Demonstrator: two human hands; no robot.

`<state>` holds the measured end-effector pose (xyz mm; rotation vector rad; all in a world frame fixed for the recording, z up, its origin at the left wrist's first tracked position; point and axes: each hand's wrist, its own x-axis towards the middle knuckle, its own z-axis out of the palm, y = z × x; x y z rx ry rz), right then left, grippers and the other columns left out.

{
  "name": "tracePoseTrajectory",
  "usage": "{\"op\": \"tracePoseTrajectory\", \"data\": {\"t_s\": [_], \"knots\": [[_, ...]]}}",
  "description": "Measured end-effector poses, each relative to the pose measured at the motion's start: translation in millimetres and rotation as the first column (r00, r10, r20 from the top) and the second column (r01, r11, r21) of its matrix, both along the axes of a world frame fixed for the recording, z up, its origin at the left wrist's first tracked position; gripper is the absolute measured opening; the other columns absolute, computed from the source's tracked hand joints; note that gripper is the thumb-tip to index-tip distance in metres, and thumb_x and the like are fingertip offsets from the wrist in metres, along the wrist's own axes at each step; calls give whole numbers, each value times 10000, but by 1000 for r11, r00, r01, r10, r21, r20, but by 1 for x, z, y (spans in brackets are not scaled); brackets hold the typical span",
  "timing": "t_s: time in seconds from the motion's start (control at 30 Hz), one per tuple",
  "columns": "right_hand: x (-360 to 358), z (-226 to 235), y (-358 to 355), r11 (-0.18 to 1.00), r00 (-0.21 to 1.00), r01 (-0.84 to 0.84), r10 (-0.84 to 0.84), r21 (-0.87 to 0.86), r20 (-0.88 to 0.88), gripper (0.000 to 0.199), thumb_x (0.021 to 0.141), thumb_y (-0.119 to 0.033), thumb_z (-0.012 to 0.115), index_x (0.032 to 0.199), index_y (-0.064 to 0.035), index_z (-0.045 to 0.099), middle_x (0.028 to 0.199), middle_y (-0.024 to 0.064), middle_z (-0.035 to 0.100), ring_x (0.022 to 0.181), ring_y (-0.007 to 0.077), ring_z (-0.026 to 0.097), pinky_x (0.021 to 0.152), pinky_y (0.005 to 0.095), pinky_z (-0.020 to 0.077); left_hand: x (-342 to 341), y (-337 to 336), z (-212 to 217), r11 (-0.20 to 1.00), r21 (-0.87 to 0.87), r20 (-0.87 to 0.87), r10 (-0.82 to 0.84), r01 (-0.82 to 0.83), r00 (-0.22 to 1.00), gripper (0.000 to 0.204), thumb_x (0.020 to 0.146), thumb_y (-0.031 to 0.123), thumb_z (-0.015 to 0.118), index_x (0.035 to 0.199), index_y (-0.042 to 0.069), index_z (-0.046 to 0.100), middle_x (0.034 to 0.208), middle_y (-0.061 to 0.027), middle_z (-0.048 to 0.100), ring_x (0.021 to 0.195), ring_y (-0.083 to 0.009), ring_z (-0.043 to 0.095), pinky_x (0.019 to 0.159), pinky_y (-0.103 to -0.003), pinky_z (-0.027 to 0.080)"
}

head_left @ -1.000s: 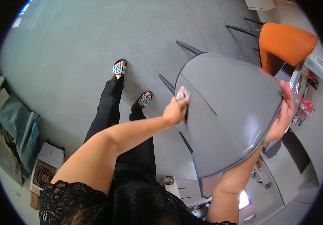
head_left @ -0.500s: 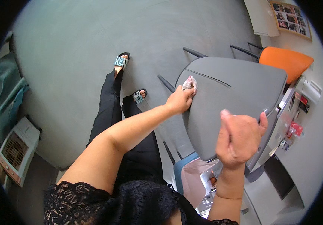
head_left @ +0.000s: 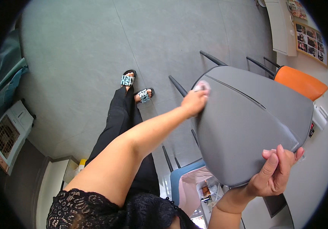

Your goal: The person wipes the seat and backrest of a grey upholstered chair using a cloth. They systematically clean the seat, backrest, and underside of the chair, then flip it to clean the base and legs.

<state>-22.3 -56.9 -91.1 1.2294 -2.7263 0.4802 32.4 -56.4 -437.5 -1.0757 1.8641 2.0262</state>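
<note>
A grey chair (head_left: 244,122) with a smooth shell and a thin slit stands to my right, filling much of the view. My left hand (head_left: 195,102) is closed on a small pale cloth with pinkish patches (head_left: 202,88). The cloth lies against the chair's left rim, near the end of the slit. At the chair's lower right edge is my right hand (head_left: 272,173), fingers bent but apart, with nothing visible in them. Its fingertips overlap the grey surface; whether they press on it I cannot tell. A whitish shiny streak (head_left: 287,135) shows just above them.
An orange chair (head_left: 301,82) stands beyond the grey one. Below it is a blue bin (head_left: 176,183) with a pink liner. A white pet carrier (head_left: 11,131) and teal fabric (head_left: 5,76) are at the far left. Framed photos (head_left: 311,44) hang at the upper right.
My left hand and cloth have shifted slightly right in view, staying on the chair's rim. My right hand has come down from above the chair to its lower right edge, its fingers loosening.
</note>
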Motion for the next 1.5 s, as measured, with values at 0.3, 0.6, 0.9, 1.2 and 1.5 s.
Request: {"op": "tracePoseTrajectory", "data": {"t_s": [0.3, 0.6, 0.9, 1.2, 1.5], "knots": [[-10, 5, 25, 989, 990, -135, 137, 66, -26, 253, 960, -27, 417, 1116, -17, 615, 648, 11, 532, 694, 126, 473, 1170, 533, 192, -34, -46, 92, 995, 94, -433, 71, -34, 899, 301, 889, 249, 575, 1155, 140, 664, 1032, -179, 573, 1000, -340, 564, 889, -393, 460], [-42, -14, 24, 861, 885, -465, 458, -204, -85, 203, 917, -74, 439, 1073, 29, 519, 549, -16, 560, 618, 149, 517, 1158, 463, 199, -4, 8, -66, 965, 262, 240, -78, 13, 968, 383, 910, 267, 483, 1272, 230, 601, 1155, -193, 615, 1035, -344, 617, 880, -437, 503], [-21, 4, 30, 984, 984, -178, 178, -10, -30, 317, 929, -70, 365, 1143, -109, 596, 576, -64, 438, 641, 119, 448, 1180, 552, 149, 39, -24, 177, 984, 106, -775, 172, -143, 609, 235, 724, 65, 681, 954, 108, 706, 1169, -185, 585, 1073, -389, 566, 950, -454, 446], [-15, -1, 23, 992, 998, -57, 57, -113, -5, 214, 874, -30, 453, 950, -48, 652, 551, -12, 460, 611, 121, 436, 1170, 522, 214, 19, 7, 83, 716, 575, 336, 236, -397, 912, 250, 933, 128, 421, 1105, 54, 587, 822, -126, 576, 613, -244, 582, 431, -412, 464], [-12, -1, 22, 975, 996, -21, 40, -222, 79, 91, 883, -93, 548, 908, -82, 635, 518, -26, 546, 605, 143, 482, 1173, 440, 216, 60, 1, 154, 977, -169, -735, -35, -132, 677, 290, 722, 48, 668, 992, 153, 662, 1077, -190, 607, 990, -398, 610, 812, -445, 546]]}}
